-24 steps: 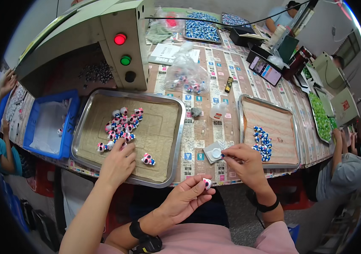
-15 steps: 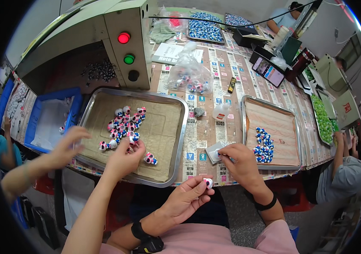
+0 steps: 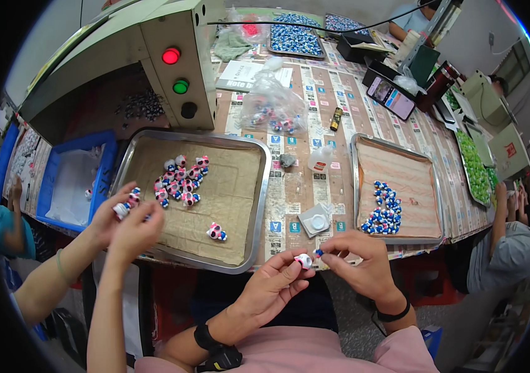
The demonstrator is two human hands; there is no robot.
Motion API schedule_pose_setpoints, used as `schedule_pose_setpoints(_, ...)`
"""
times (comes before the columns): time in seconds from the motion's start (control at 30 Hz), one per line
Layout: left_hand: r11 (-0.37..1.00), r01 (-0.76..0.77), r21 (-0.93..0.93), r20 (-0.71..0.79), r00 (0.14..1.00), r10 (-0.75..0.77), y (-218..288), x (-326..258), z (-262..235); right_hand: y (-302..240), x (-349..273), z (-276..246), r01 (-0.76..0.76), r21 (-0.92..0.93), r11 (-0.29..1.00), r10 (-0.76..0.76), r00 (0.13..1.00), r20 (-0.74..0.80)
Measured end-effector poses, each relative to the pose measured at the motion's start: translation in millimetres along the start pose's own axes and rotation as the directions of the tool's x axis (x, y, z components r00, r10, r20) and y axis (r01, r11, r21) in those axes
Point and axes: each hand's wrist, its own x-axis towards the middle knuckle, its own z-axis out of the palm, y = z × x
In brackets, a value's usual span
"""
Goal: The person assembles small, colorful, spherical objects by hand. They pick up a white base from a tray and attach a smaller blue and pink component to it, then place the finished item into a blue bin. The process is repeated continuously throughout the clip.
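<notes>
My left hand (image 3: pixel 271 283) pinches a small white figurine head (image 3: pixel 303 260) with dark and pink markings between thumb and fingers. Just to its right, my right hand (image 3: pixel 361 260) is closed on a tiny blue-and-white figurine part (image 3: pixel 318 253), held close to the head. Beyond the right hand lies a small square pad with a round white dish (image 3: pixel 319 222) on it. More small blue-and-white parts (image 3: pixel 384 211) are heaped in the right-hand metal tray (image 3: pixel 353 180). Several joined figurines (image 3: pixel 181 180) sit in the left-hand paper-lined tray (image 3: pixel 258 205), one (image 3: pixel 216 232) apart from the rest.
A co-worker's hands (image 3: pixel 131 217) hold figurines over the left tray's near corner. Behind stands a machine with lit red and green buttons (image 3: pixel 181 86). A blue bin (image 3: pixel 109 161), a plastic bottle (image 3: pixel 319 159), a bag of figurines (image 3: pixel 274 112) and a phone (image 3: pixel 391 97) are around.
My right hand has come from the dish toward my left hand, bringing the small blue part beside the head. The co-worker's hands have drawn together at left, with figurines lifted from the tray.
</notes>
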Motion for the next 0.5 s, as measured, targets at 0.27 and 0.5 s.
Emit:
schedule_pose_setpoints(0.27,1.000,-0.015,0.014,0.053,0.999,0.014,-2.9,2.0,-1.1,-0.9,-9.2,2.5,-0.017,0.067,0.998,0.013,0.999,0.049)
schedule_pose_setpoints(0.5,1.000,-0.014,0.028,0.052,0.999,0.012,-3.1,-0.7,0.3,2.2,-11.3,4.7,-0.011,0.096,0.995,0.005,0.998,0.067)
